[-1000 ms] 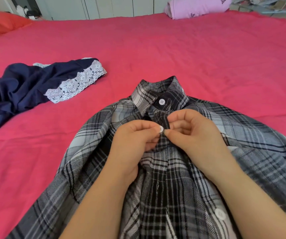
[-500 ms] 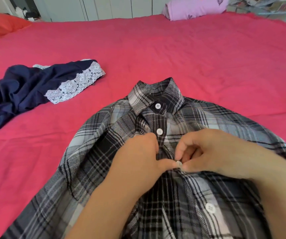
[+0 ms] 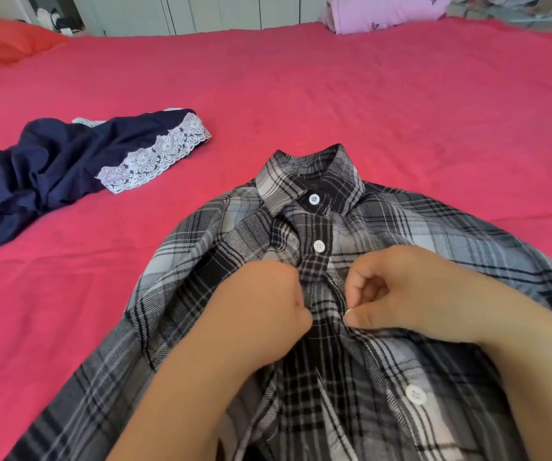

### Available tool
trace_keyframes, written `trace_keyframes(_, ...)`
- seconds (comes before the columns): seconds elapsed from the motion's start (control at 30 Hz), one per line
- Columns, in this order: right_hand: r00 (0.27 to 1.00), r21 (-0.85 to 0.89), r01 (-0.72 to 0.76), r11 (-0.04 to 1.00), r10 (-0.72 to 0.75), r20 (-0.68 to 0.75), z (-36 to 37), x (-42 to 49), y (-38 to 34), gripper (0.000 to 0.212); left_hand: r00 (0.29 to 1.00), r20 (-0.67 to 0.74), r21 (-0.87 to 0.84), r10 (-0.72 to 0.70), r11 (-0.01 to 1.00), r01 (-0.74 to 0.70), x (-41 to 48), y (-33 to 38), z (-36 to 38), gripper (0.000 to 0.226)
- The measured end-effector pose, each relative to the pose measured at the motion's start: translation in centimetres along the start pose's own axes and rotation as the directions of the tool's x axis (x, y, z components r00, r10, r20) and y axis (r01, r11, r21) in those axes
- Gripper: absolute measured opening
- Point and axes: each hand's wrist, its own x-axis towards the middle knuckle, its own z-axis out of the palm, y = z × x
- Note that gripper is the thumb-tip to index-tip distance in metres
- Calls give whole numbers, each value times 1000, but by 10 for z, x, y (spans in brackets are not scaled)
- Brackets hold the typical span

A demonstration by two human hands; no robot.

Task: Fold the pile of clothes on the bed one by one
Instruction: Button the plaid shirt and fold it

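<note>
A grey, black and white plaid shirt lies front up on the pink bed, collar pointing away from me. Its top two white buttons are fastened. My left hand pinches the shirt's left front edge at the placket. Across a narrow gap, my right hand pinches the right front edge, with a white button edge just visible at its fingertips. One more white button shows lower down on the right front. A crumpled navy garment with white lace trim lies to the left.
An orange-red pillow sits at the far left corner and a lilac pillow at the far right. White cupboard doors stand behind the bed. Cluttered items lie at the top right.
Both hands moved down the placket from the second button, which is now fastened, to the third one. The view shifted slightly.
</note>
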Motion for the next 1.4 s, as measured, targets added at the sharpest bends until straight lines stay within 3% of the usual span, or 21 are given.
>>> trace_keyframes(0.1,1000,128,-27,991,26,12,-1,-1,-1,14,999,0,-329,-44,943,41,-1,-3,-6,12)
trace_keyframes(0.2,995,331,-101,938,90,49,-1,-8,-5,12,986,124,-754,-115,634,169,-1,-10,-8,16)
trace_keyframes(0.27,989,423,-144,895,146,29,4,-12,-8,11,973,217,-842,-79,490,228,-2,-13,-7,19)
trace_keyframes(0.4,965,579,-124,806,234,-120,28,-16,-20,11,968,246,-866,-56,436,245,-5,-15,0,21)
trace_keyframes(0.57,881,408,-108,907,277,-383,59,-24,-22,16,965,200,-854,-169,452,256,-12,-7,14,16)
trace_keyframes(0.67,845,288,-80,954,219,-489,67,-29,-29,22,986,26,-603,-162,785,145,-23,2,22,26)
trace_keyframes(0.73,828,259,-71,963,202,-523,71,-36,-36,23,977,-77,-544,-197,830,124,-31,11,24,30)
trace_keyframes(0.8,805,325,-57,944,236,-544,74,-45,-40,18,944,-86,-711,-319,683,167,-41,16,24,27)
trace_keyframes(0.9,781,503,6,864,310,-542,75,-61,-43,17,915,22,-919,-402,353,177,-60,21,19,12)
trace_keyframes(0.97,784,593,50,804,336,-521,75,-69,-42,19,918,48,-951,-393,263,162,-72,25,16,12)
trace_keyframes(1.27,844,702,142,697,286,-454,76,-76,-32,19,903,-26,-986,-429,160,47,-85,32,21,22)
trace_keyframes(1.4,830,576,126,808,232,-507,76,-79,-34,13,890,-100,-970,-444,245,14,-86,36,19,21)
